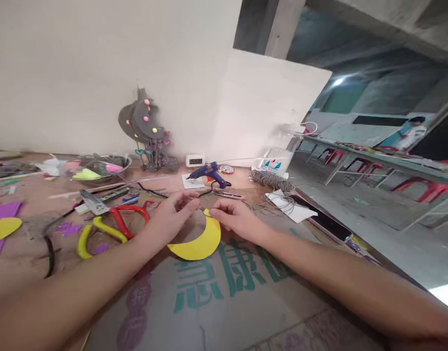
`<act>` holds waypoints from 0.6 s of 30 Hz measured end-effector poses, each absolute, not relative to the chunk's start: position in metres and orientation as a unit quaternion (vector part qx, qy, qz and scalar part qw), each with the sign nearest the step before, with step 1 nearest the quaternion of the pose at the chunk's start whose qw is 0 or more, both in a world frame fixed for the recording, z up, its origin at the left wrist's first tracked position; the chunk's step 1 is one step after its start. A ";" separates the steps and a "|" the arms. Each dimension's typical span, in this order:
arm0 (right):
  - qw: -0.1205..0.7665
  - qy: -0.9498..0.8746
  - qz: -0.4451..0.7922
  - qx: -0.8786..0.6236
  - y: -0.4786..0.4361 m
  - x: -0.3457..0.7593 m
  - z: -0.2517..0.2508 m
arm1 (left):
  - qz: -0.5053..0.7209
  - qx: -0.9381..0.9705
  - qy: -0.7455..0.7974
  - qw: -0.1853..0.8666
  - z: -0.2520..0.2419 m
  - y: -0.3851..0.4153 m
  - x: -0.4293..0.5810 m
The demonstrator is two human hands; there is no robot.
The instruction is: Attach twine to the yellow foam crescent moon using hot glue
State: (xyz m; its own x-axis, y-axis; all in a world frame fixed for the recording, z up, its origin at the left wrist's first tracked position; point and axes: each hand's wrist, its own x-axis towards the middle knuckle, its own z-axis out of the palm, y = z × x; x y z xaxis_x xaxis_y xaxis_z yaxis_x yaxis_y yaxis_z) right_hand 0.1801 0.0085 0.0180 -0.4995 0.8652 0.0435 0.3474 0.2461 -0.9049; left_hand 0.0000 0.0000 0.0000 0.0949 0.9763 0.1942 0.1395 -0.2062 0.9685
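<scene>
A yellow crescent-shaped cutout (205, 243) lies over the printed cardboard in front of me. My right hand (231, 217) pinches its upper right tip between thumb and fingers. Close by, my left hand (176, 212) hovers over the crescent's left side, thumb and fingertips drawn together; whatever they hold is too small to make out. A small greyish bit shows between the two hands at the tip. The crescent's left end is partly hidden behind my left wrist.
Beyond my hands are a blue glue gun (209, 173), a small digital clock (195, 160) and grey cord (271, 180). Scissors with red and yellow handles (99, 229) lie left. A decorated grey moon hanging (145, 117) stands behind; a phone (324, 219) lies right.
</scene>
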 end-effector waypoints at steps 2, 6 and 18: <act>0.285 -0.734 0.461 -0.409 0.010 0.180 0.016 | 0.504 0.589 0.481 0.410 -0.001 0.001 -0.002; 0.287 -0.735 0.466 -0.401 0.012 0.181 0.012 | 0.502 0.584 0.504 0.391 -0.001 0.002 -0.004; 0.287 -0.736 0.462 -0.403 0.012 0.183 0.014 | 0.528 0.561 0.472 0.428 -0.004 0.005 -0.008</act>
